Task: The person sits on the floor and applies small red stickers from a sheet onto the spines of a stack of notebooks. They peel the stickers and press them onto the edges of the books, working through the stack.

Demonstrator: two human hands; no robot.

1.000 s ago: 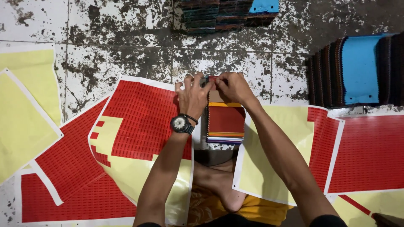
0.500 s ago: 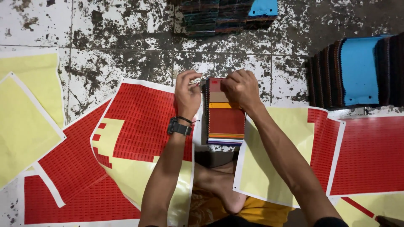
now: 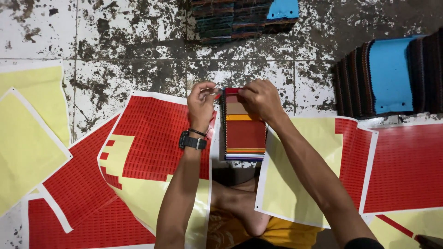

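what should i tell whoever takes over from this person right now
Left hand: fingertips pinch a small red sticker at the top edge of the fabric swatch stack.
Right hand: rests on the stack's top end, holding it down.
Red sticker sheet lies under the left wrist, part of it already peeled to yellow backing. More swatch stacks sit at upper right.
Done: sticker lifted to the stack. Left: whether it is pressed on cannot be told.
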